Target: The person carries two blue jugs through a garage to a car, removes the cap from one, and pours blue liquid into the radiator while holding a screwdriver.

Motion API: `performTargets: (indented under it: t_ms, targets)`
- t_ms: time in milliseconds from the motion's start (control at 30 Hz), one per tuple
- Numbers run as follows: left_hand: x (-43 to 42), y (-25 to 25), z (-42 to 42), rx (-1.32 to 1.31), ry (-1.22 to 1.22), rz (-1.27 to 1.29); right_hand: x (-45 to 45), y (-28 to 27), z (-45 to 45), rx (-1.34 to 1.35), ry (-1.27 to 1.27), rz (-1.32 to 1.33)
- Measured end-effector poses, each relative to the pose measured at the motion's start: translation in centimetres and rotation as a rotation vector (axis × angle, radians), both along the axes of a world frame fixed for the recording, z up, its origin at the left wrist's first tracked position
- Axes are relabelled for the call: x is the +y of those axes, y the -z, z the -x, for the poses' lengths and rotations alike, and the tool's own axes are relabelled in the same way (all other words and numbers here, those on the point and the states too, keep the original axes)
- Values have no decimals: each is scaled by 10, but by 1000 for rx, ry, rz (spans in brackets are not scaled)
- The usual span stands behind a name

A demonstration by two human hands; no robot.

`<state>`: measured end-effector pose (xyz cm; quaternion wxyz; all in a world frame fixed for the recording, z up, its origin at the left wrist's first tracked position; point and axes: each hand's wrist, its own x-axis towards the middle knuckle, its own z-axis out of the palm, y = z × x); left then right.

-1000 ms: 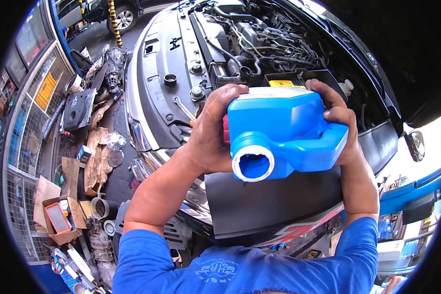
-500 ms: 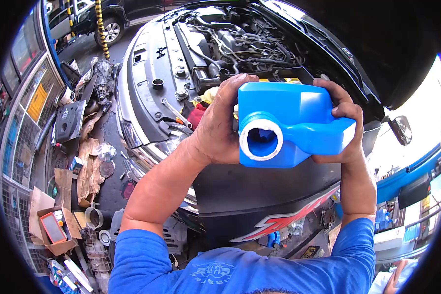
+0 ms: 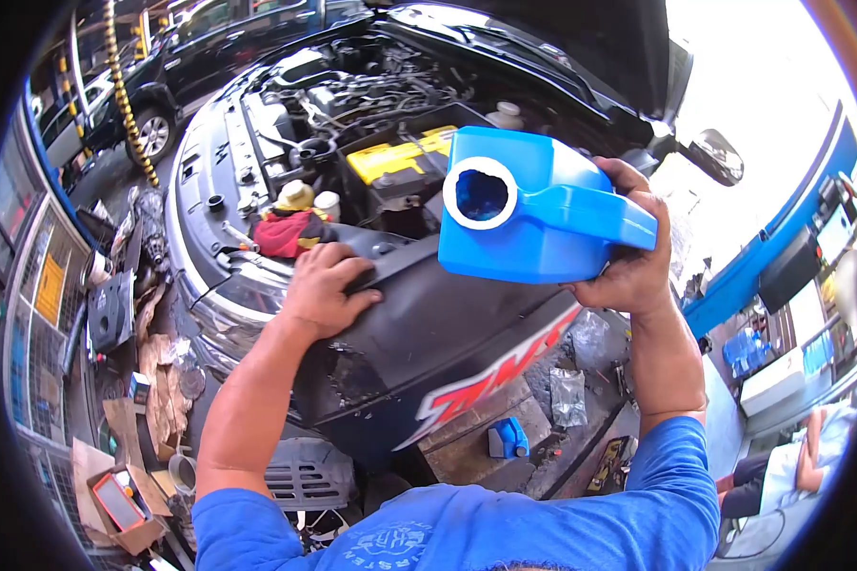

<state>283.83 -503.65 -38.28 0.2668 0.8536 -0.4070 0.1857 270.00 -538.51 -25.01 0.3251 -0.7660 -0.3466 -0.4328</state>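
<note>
My right hand (image 3: 640, 249) grips a blue plastic jug (image 3: 543, 249) by its handle side, holding it up over the car's front corner. The jug lies tilted, its round white-rimmed mouth facing me; the inside looks dark. My left hand (image 3: 328, 290) is off the jug and rests with its fingers apart on the black fender cover (image 3: 428, 295), near the headlight. Just beyond that hand is a red cloth (image 3: 290, 233), beside a yellowish cap and a white cap. A battery with a yellow top (image 3: 400, 157) sits in the engine bay behind the jug.
The raised hood (image 3: 600, 57) hangs over the engine (image 3: 352, 90). A second blue container (image 3: 508, 438) stands on the floor below. Cardboard boxes (image 3: 124, 504) and car parts lie at left. Another person's arm (image 3: 811, 452) shows at lower right.
My left hand has let go of the jug and come down onto the fender cover. The jug stays in my right hand. The view has shifted, showing more of the battery and floor.
</note>
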Motion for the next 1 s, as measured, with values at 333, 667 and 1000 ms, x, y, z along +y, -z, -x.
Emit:
performTargets:
  t_ms: [333, 667, 1000]
  targets:
    - [-41, -39, -7, 206, -563, -12, -118, 38, 169, 98, 343, 103]
    - [-42, -12, -197, 201, -772, -359, -170, 89, 299, 95, 574, -3]
    - [62, 18, -381, 12, -817, -713, -167, 104, 352, 70, 791, 36]
